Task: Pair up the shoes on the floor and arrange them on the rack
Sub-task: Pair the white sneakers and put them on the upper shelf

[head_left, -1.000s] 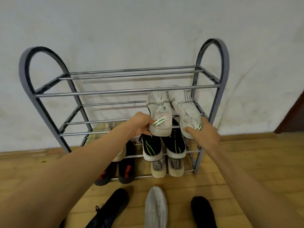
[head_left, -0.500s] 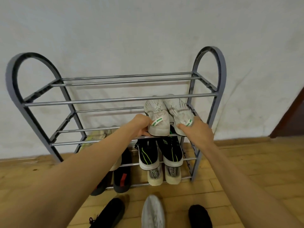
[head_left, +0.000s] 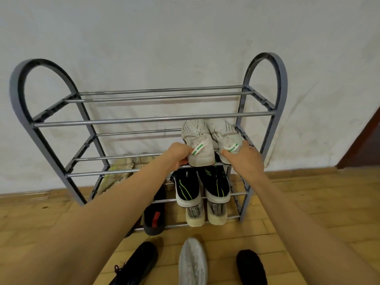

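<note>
A grey four-tier shoe rack [head_left: 156,119] stands against the white wall. On its second tier from the top, at the right end, lie two white sneakers with green-lettered heel tabs, toes toward the wall. My left hand [head_left: 177,154] grips the heel of the left white sneaker [head_left: 198,145]. My right hand [head_left: 244,157] holds the heel of the right white sneaker [head_left: 224,136]. Both heels rest on the front bar.
Below sit a black pair with green stripes [head_left: 213,184], a beige pair [head_left: 205,214], a pale pair [head_left: 121,171] and black slip-ons [head_left: 155,210]. On the wooden floor lie a black laced shoe [head_left: 135,264], a grey sneaker [head_left: 193,262] and a black shoe [head_left: 250,266].
The two white sneakers have gone from tilted up in my hands down onto the second tier and further in. My hands stay at their heels.
</note>
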Available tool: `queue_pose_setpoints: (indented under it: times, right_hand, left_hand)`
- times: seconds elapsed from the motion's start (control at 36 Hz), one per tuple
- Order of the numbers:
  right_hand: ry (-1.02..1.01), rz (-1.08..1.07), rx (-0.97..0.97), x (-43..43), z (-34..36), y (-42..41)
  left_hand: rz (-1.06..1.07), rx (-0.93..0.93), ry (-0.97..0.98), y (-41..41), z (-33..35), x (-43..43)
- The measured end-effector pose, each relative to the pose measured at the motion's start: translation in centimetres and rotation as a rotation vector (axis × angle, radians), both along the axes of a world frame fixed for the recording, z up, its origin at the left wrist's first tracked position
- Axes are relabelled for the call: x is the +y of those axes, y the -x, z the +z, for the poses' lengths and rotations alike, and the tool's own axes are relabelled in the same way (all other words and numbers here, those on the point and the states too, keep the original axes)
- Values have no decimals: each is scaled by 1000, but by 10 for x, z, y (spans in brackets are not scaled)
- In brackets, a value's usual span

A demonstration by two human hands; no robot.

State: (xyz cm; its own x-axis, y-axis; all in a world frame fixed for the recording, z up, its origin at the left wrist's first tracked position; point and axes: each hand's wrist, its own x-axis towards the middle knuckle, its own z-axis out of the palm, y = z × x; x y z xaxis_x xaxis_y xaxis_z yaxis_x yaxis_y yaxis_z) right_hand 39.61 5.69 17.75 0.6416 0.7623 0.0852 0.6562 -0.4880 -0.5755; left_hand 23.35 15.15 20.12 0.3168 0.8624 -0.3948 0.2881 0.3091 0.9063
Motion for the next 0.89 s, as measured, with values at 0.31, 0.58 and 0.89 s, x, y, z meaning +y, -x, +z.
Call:
queue_pose_setpoints:
  times: [0.31, 0.58, 0.89]
  right_hand:
    - [76, 81, -78, -31, 6, 22]
    - [100, 284, -266, -122, -28, 71]
    - [580, 503, -137, -175, -140, 94]
  left_hand:
    - [11, 22, -152, 20, -8, -26]
    - [-338, 437, -591, 70, -43, -132]
    - [-696, 790, -407, 129, -173, -185]
